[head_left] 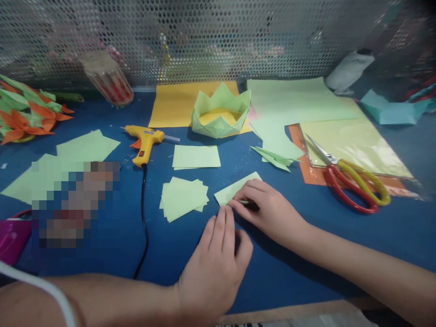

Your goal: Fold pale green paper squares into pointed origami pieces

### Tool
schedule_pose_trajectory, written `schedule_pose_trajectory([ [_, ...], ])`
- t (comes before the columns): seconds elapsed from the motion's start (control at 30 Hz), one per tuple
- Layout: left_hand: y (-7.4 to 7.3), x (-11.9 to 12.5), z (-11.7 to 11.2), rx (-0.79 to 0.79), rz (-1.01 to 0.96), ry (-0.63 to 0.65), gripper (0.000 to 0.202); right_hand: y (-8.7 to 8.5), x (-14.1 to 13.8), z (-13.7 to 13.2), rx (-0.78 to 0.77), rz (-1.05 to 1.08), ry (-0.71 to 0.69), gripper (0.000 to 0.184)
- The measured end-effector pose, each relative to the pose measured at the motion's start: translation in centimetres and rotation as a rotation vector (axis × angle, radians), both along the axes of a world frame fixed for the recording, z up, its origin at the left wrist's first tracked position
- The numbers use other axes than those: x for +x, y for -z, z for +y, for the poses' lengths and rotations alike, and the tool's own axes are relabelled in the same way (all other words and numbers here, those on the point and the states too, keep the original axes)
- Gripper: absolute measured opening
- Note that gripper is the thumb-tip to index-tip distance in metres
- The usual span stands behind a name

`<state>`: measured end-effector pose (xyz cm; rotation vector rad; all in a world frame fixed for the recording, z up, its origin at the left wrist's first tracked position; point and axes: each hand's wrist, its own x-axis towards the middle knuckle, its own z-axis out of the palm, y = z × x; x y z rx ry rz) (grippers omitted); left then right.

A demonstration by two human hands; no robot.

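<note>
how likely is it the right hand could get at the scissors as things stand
Probably yes: nothing lies over the scissors, and blue tabletop stretches from the right hand toward their handles, though it would first have to leave the pale green paper it touches.

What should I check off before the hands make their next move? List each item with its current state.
1. Both hands at the working paper: ok; the left hand has its fingertips at the near edge of the pale green paper, the right hand is over its right part.
2. Paper edges lined up: cannot tell; fingers cover part of them.
3. Loose pile squared: not ok; its sheets are fanned out.
4. Yellow glue gun apart from the hands: ok; it lies beyond the pile.
5. Glue gun hot or cold: cannot tell.
6. Scissors apart from the hands: ok; they lie to the right.
</note>
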<state>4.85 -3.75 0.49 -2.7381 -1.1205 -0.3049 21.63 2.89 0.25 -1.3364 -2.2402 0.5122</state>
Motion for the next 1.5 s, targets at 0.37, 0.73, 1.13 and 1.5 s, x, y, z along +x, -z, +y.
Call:
schedule_pose_trajectory([
  [0.37,-0.2,-0.1,0.4,0.040,0.017,0.034,0.029,-0.1,0.1,0.0,-0.002,0.010,0.071,0.020],
  [0.73,-0.2,-0.1,0.6,0.045,0.001,0.038,0.028,-0.7,1.8,0.3,-0.184,0.123,-0.069,0.005],
  [1.13,0.1,-0.1,0.2,-0.014,-0.037,0.032,0.027,-0.5,1.6,0.3,-0.073,0.151,-0.148,0.010],
  [1.5,-0.1,0.0,0.3,0.024,-0.046,0.011,0.023,-0.8,0.7,-0.3,-0.069,0.049,-0.015,0.013],
])
